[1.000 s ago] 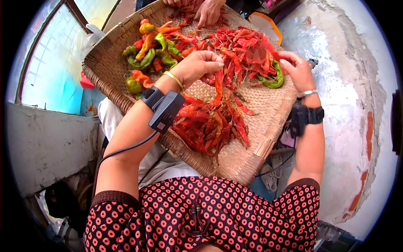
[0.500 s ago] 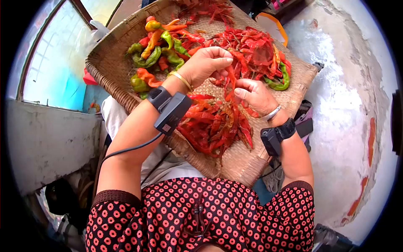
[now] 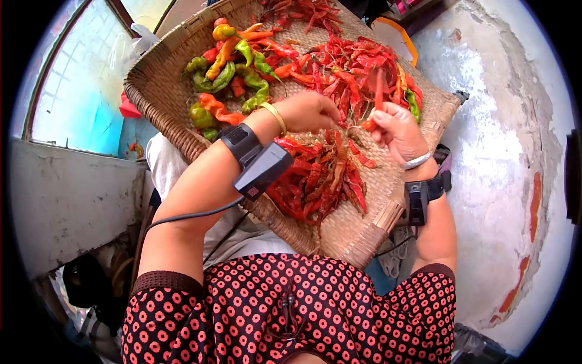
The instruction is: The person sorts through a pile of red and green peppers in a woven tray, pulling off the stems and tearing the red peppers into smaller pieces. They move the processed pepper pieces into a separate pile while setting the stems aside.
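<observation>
My right hand (image 3: 399, 132) pinches a red chili pepper (image 3: 379, 91), which points upward and is slightly blurred. Opposite it, my left hand (image 3: 306, 111) is held palm down with its fingers curled; its fingertips are partly hidden, and I cannot make out what is in them. Below the hands lies a pile of wrinkled red chilies (image 3: 318, 182) at the near side of the woven basket (image 3: 418, 130). Just beyond the hands spreads a larger heap of red chilies (image 3: 364, 60).
Green, orange and yellow peppers (image 3: 221, 76) lie in the basket's left part. More dried red chilies (image 3: 303, 13) are at its far end. A worn wall (image 3: 479, 151) stands to the right, a window (image 3: 79, 79) to the left. A black cable (image 3: 188, 218) runs from my left wrist device.
My hands have moved apart. The right one went up and to the right with the red chili pepper; the left one dropped slightly and turned palm down, off that pepper.
</observation>
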Available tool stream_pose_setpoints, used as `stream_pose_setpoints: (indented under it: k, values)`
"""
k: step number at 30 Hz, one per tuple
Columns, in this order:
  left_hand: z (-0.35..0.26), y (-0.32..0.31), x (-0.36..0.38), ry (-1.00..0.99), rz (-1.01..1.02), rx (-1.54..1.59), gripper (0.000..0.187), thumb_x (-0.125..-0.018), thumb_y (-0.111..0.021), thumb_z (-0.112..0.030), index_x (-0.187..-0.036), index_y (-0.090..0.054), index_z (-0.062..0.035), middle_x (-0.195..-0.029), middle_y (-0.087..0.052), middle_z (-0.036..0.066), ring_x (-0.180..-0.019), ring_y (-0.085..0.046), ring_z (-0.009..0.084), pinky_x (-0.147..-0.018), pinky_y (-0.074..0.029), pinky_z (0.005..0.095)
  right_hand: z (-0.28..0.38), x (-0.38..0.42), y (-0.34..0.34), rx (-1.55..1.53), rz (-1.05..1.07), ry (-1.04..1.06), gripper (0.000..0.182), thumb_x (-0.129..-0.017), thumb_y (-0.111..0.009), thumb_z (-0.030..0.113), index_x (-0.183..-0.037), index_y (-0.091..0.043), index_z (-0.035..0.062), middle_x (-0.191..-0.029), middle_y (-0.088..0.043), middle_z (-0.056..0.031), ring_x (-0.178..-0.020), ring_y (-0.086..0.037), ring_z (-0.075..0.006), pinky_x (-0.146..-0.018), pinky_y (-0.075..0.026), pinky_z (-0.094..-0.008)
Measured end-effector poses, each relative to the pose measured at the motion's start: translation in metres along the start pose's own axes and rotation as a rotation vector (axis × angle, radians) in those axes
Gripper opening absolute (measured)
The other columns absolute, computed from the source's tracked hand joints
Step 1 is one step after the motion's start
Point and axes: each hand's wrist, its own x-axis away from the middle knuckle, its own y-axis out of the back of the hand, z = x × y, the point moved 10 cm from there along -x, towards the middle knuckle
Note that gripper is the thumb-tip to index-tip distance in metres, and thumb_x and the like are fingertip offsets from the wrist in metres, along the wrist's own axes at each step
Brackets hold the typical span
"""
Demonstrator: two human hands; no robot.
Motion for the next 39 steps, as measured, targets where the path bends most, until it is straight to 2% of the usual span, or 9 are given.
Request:
stream_pose_setpoints:
  k: [5, 7, 10, 14, 26, 29, 32, 35, 39]
  values:
    - [0.001, -0.036, 0.002, -0.086, 0.187, -0.311, 0.028, -0.071, -0.063, -0.024, -0.094, -0.062, -0.0088, -0.081, -0.063, 0.009, -0.076, -0.060, 0.0208, -0.067, -0.047, 0.0310, 0.043, -0.012, 0.047, 0.146, -0.182, 0.167, 0.016, -0.081, -0.058, 0.020, -0.081, -0.057, 0.0040, -0.061, -0.055, 0.0002, -0.049, -0.050, -0.0054, -0.045, -0.040, -0.0193]
    - [0.002, -0.038, 0.002, -0.088, 0.202, -0.311, 0.027, -0.071, -0.062, -0.024, -0.093, -0.062, -0.0084, -0.081, -0.063, 0.010, -0.076, -0.060, 0.0214, -0.067, -0.047, 0.0314, 0.060, -0.010, 0.078, 0.793, -0.499, 0.201, 0.024, -0.078, -0.060, 0.024, -0.086, -0.059, 0.0012, -0.064, -0.059, -0.0056, -0.055, -0.057, -0.0144, -0.052, -0.046, -0.0273]
    - [0.002, -0.036, 0.001, -0.080, 0.187, -0.331, 0.026, -0.072, -0.061, -0.025, -0.091, -0.062, -0.0078, -0.082, -0.063, 0.011, -0.076, -0.060, 0.0232, -0.067, -0.047, 0.0323, 0.038, -0.011, 0.064, 1.446, -0.364, 0.172, 0.030, -0.073, -0.062, 0.028, -0.090, -0.060, 0.0027, -0.071, -0.062, -0.0114, -0.065, -0.060, -0.0240, -0.061, -0.047, -0.0347]
    - [0.009, -0.030, -0.005, -0.082, 0.131, -0.388, 0.026, -0.073, -0.060, -0.024, -0.091, -0.062, -0.0066, -0.082, -0.063, 0.012, -0.076, -0.060, 0.0263, -0.068, -0.047, 0.0337, -0.022, -0.016, 0.036, 1.460, -0.019, 0.032, 0.022, -0.070, -0.062, 0.028, -0.078, -0.062, 0.0083, -0.076, -0.062, -0.0126, -0.074, -0.059, -0.0305, -0.067, -0.046, -0.0386]
    - [0.019, -0.016, -0.010, 0.100, -0.019, -0.684, 0.030, -0.072, -0.061, -0.036, -0.085, -0.064, -0.0093, -0.082, -0.063, 0.012, -0.080, -0.060, 0.0295, -0.072, -0.047, 0.0384, -0.030, -0.037, 0.011, 1.513, -0.099, 0.054, 0.034, -0.072, -0.059, 0.040, -0.069, -0.063, 0.0063, -0.067, -0.061, -0.0138, -0.065, -0.059, -0.0296, -0.060, -0.046, -0.0390]
    - [0.014, -0.016, -0.009, 0.147, -0.049, -0.774, 0.035, -0.072, -0.060, -0.041, -0.083, -0.064, -0.0081, -0.081, -0.063, 0.012, -0.079, -0.060, 0.0292, -0.071, -0.048, 0.0383, -0.053, -0.042, 0.026, 1.720, -0.091, -0.220, 0.047, -0.069, -0.055, 0.052, -0.066, -0.063, 0.0058, -0.070, -0.061, -0.0155, -0.067, -0.059, -0.0310, -0.062, -0.047, -0.0404]
    - [0.010, -0.024, -0.009, 0.170, -0.066, -0.777, 0.029, -0.073, -0.059, -0.035, -0.082, -0.065, -0.0085, -0.080, -0.063, 0.012, -0.078, -0.060, 0.0287, -0.070, -0.048, 0.0387, -0.064, -0.044, 0.027, 1.606, -0.040, -0.289, 0.039, -0.070, -0.057, 0.044, -0.078, -0.065, 0.0062, -0.084, -0.062, -0.0166, -0.080, -0.059, -0.0318, -0.070, -0.047, -0.0395]
    - [0.010, -0.026, -0.011, 0.163, -0.111, -0.732, 0.018, -0.071, -0.054, -0.020, -0.081, -0.065, -0.0089, -0.078, -0.063, 0.012, -0.075, -0.061, 0.0288, -0.067, -0.048, 0.0392, -0.065, -0.044, 0.035, 1.480, -0.040, -0.163, 0.031, -0.068, -0.058, 0.036, -0.072, -0.064, 0.0060, -0.077, -0.061, -0.0159, -0.074, -0.058, -0.0314, -0.067, -0.046, -0.0391]
    - [-0.013, -0.004, -0.005, -0.014, -0.171, -0.596, 0.018, -0.072, -0.055, -0.024, -0.080, -0.065, -0.0104, -0.077, -0.062, 0.011, -0.072, -0.059, 0.0300, -0.065, -0.047, 0.0400, -0.033, -0.026, 0.050, 1.242, -0.125, -0.006, 0.024, -0.066, -0.059, 0.028, -0.064, -0.060, 0.0042, -0.067, -0.057, -0.0150, -0.063, -0.056, -0.0295, -0.058, -0.043, -0.0373]
